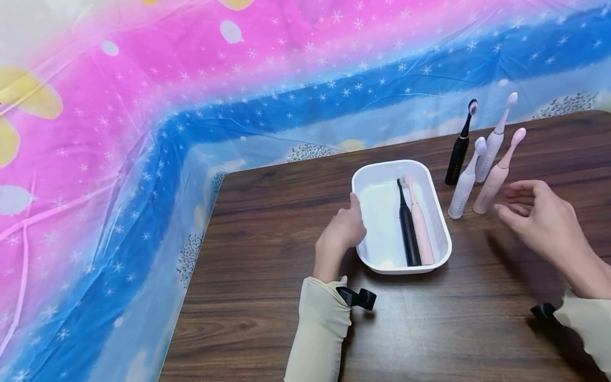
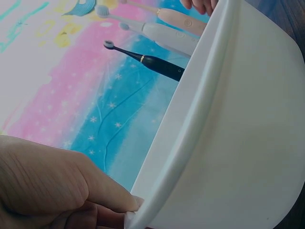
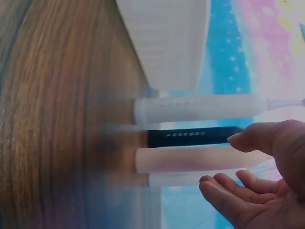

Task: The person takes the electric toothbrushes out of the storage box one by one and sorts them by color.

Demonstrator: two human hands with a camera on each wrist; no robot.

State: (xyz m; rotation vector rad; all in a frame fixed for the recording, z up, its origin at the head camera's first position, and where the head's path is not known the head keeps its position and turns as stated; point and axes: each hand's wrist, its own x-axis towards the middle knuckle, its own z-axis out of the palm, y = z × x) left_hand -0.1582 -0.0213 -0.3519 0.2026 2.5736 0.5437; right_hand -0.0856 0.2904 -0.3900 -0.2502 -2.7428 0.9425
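Observation:
A white plastic bin (image 1: 382, 217) stands on the table, and my left hand (image 1: 341, 228) grips its left rim, thumb over the edge in the left wrist view. Inside lie a black electric toothbrush (image 1: 408, 233) and a pink one (image 1: 421, 231), side by side. Right of the bin several electric toothbrushes stand upright: a black one (image 1: 458, 159), a front white one (image 1: 463, 195), a rear white one (image 1: 490, 154) and a pink one (image 1: 492, 185). My right hand (image 1: 549, 217) is beside the standing pink toothbrush, thumb and fingers apart, holding nothing.
The dark wooden table (image 1: 253, 254) extends to the left and front of the bin. A pink and blue patterned cloth (image 1: 267, 69) hangs behind the table and along its left side. Each wrist wears a black strap mount (image 1: 358, 298).

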